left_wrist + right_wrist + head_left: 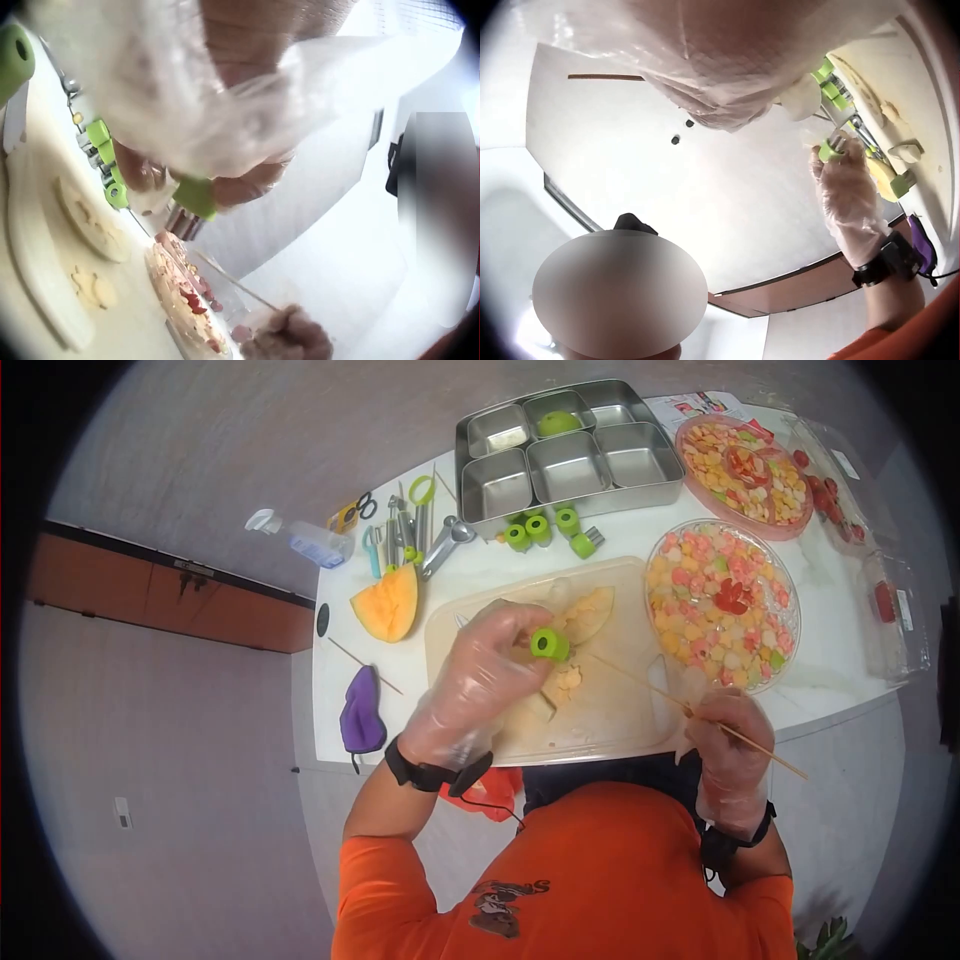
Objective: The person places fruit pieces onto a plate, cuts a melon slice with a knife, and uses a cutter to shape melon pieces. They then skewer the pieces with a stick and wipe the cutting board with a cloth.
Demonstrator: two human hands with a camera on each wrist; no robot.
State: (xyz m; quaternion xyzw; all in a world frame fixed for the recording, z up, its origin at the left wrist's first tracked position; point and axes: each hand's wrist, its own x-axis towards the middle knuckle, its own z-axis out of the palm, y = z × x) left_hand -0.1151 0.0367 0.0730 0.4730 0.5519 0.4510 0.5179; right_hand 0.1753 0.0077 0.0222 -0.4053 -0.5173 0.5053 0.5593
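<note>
My gloved left hand (478, 675) pinches a small metal cutter with a green top (549, 644) above the cutting board (625, 585). In the left wrist view the metal end of the cutter (193, 199) points down and away from the fingers. My right hand (728, 745), also gloved, grips a thin wooden skewer (765, 752) near the board's right corner. The skewer slants toward the cutter, its tip apart from it. On the board lie a pale melon slice (588, 616) with cut-outs, small melon pieces (569, 678) and a long pale rind strip (41, 255).
A round dish of cut fruit (680, 650) stands right of the board, a divided fruit tray (700, 490) behind it. Green-topped cutters (537, 528) sit before a steel container (470, 505). An orange melon wedge (388, 605), purple pouch (362, 715) and spray bottle (318, 544) are leftward.
</note>
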